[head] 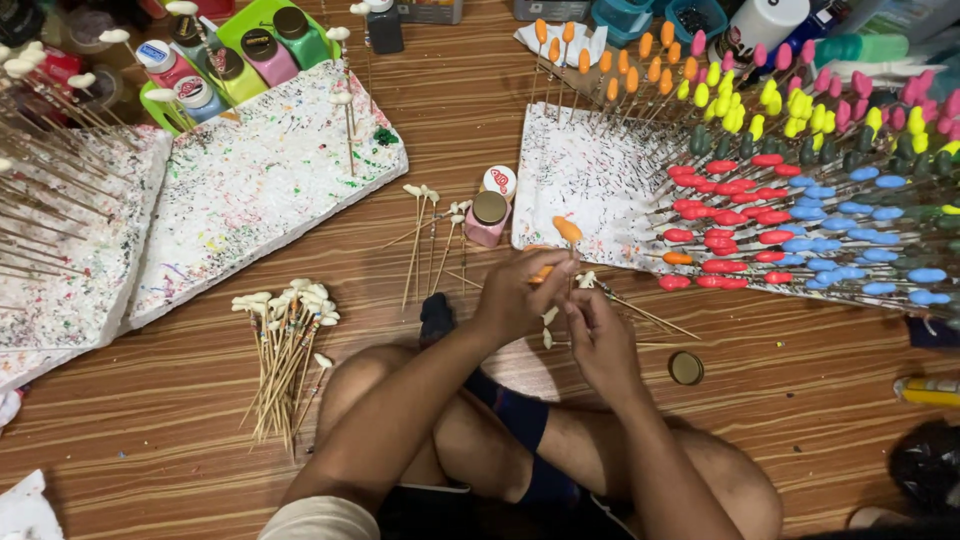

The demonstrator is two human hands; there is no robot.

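- An orange-tipped stick is pinched upright in the fingers of the left hand, just in front of the near edge of a paint-speckled white foam board.
- The right hand is curled just beside the left; its fingers are closed near the stick's lower part, though what they grip cannot be told.
- Bare wooden floor is left open between the knees and a loose bundle of white-tipped sticks.
- A pink paint bottle with a brown cap is set near the hands.
- Glossy oval tips in red, blue, yellow and pink are crowded on thin sticks at the right.
- A small round brass-coloured lid is lying flat on the floor.
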